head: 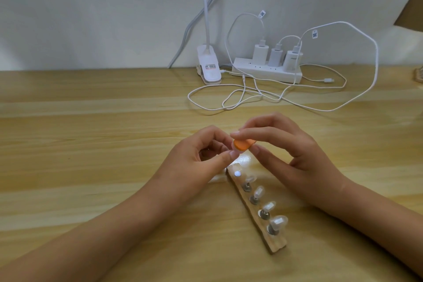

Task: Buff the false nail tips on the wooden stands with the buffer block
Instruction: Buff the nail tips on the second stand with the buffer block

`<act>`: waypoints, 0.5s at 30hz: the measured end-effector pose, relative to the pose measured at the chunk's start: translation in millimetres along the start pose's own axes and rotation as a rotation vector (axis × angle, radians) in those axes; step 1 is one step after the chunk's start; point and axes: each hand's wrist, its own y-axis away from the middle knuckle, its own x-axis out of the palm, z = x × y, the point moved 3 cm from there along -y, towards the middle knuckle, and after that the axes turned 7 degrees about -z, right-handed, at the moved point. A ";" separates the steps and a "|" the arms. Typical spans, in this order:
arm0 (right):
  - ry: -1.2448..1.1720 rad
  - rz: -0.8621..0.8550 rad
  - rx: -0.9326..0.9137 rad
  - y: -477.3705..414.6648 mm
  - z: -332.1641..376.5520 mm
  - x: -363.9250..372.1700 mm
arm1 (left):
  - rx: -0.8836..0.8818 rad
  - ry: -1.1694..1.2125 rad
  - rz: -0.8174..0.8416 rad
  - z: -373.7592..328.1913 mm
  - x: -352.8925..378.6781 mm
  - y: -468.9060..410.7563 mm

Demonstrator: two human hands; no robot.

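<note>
My right hand [295,151] pinches a small orange buffer block [311,144] between thumb and fingers, just above the far end of a wooden stand [256,210]. My left hand [201,158] is raised beside it, thumb and forefinger pinched together against the block's left edge; what they hold is hidden, probably a nail tip. The stand lies diagonally on the table and carries several clear false nail tips [278,222] on metal pegs. Its far slot shows only a white magnet dot [237,174].
A white power strip [266,72] with three chargers sits at the back by the wall. Loose white cables [251,96] loop over the wooden table [91,144] behind my hands. A white clip lamp base [209,68] stands left of the strip.
</note>
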 end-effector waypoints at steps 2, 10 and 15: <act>0.004 -0.007 0.012 -0.9 -2.4 -1.7 | -0.007 -0.003 -0.012 0.7 -0.3 -0.6; 0.016 -0.008 0.022 -1.4 -5.6 -2.5 | -0.024 -0.004 -0.021 1.1 -1.4 -0.3; 0.010 -0.008 0.001 -0.2 -0.9 -2.6 | -0.011 -0.002 -0.010 -0.4 -1.3 0.5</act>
